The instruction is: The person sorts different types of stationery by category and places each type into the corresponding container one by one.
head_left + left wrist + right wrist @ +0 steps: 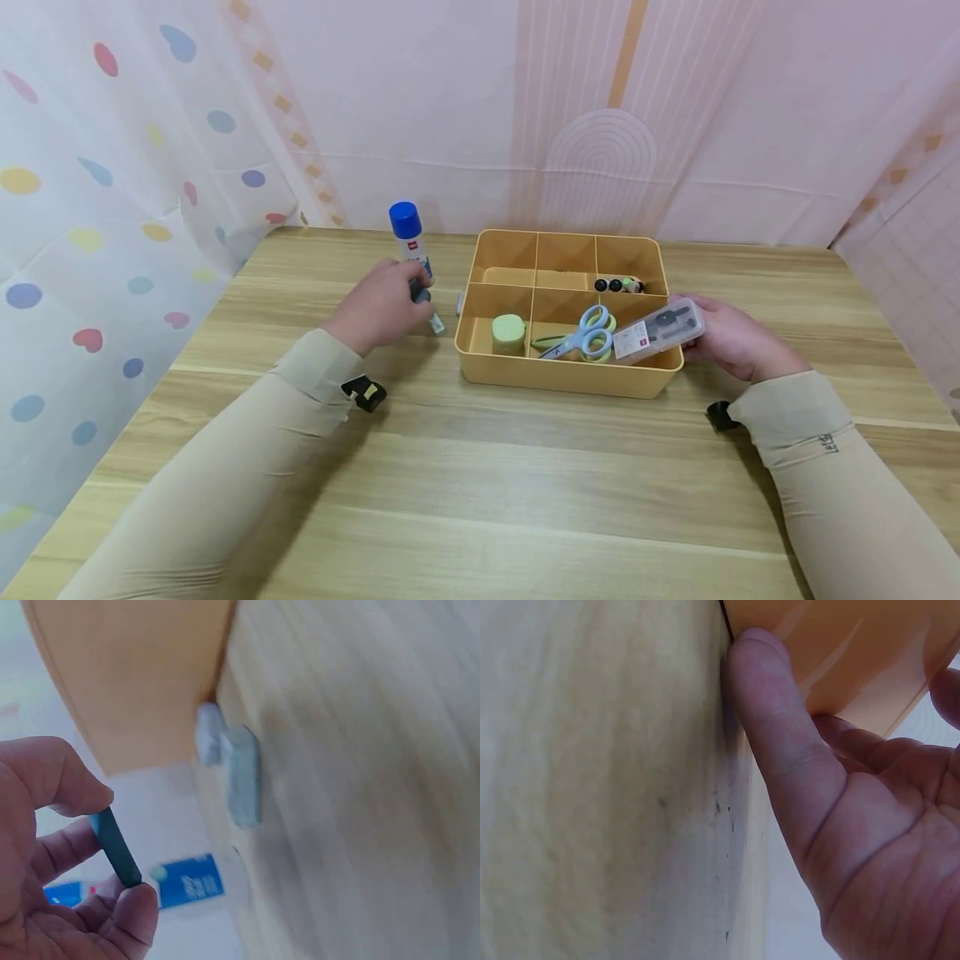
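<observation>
My left hand (381, 307) is left of the yellow organizer box (570, 377). Between thumb and fingertips it pinches a small flat dark-green piece (117, 849), whose exact kind I cannot tell. Below that hand a pale green block (242, 780) lies on the table, beside a small greyish object (208, 735) near the box's wall. Just behind the hand stands a glue bottle with a blue cap (406, 220). At the box's right side, my right hand (738, 337) touches the outer wall, its thumb (780, 727) extended low along it near the tabletop.
In the box's front compartments are a light-green capped item (509, 332), blue-handled scissors (581, 335) and a clear compass case (660, 329) leaning over the right rim. Small dark-ended cylinders (617, 285) lie in the back right compartment. A patterned curtain (450, 100) hangs behind the table.
</observation>
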Demonstrator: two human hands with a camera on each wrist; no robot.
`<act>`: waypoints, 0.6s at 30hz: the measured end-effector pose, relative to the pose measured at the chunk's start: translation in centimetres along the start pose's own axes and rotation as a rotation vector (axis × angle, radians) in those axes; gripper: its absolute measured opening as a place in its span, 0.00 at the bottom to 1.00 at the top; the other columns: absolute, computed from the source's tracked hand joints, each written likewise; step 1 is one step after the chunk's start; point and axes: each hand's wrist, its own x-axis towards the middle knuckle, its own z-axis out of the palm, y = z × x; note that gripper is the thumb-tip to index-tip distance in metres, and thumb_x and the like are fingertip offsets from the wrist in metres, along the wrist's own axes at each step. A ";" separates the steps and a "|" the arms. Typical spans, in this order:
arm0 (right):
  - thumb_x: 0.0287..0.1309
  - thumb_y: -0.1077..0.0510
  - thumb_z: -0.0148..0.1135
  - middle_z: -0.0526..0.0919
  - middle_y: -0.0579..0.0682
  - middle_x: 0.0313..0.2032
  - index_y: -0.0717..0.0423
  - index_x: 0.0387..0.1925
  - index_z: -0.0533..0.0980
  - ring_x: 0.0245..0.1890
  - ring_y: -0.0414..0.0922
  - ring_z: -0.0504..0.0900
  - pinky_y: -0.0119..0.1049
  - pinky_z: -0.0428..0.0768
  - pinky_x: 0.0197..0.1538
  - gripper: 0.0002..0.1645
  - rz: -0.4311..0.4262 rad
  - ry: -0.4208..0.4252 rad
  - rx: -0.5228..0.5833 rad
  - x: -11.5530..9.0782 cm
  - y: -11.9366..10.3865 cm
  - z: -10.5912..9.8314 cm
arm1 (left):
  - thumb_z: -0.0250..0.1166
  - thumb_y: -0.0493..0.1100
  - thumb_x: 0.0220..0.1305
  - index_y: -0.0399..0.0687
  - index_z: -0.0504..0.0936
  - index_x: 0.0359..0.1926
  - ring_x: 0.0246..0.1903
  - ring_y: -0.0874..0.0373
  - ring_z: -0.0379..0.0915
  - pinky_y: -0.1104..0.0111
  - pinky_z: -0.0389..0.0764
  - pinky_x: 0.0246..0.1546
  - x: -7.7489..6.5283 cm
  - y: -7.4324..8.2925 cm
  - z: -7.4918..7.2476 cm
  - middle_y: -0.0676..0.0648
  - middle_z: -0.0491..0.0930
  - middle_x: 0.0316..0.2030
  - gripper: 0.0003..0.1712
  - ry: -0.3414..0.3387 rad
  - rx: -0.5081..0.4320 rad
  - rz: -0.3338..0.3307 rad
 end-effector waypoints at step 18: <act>0.84 0.46 0.37 0.83 0.58 0.59 0.72 0.80 0.48 0.45 0.32 0.83 0.32 0.86 0.48 0.40 -0.002 0.001 0.033 -0.1 -0.3 0.3 | 0.63 0.43 0.68 0.44 0.82 0.57 0.56 0.49 0.71 0.54 0.79 0.59 0.9 5.8 -0.4 0.44 0.79 0.54 0.18 0.044 -0.042 0.200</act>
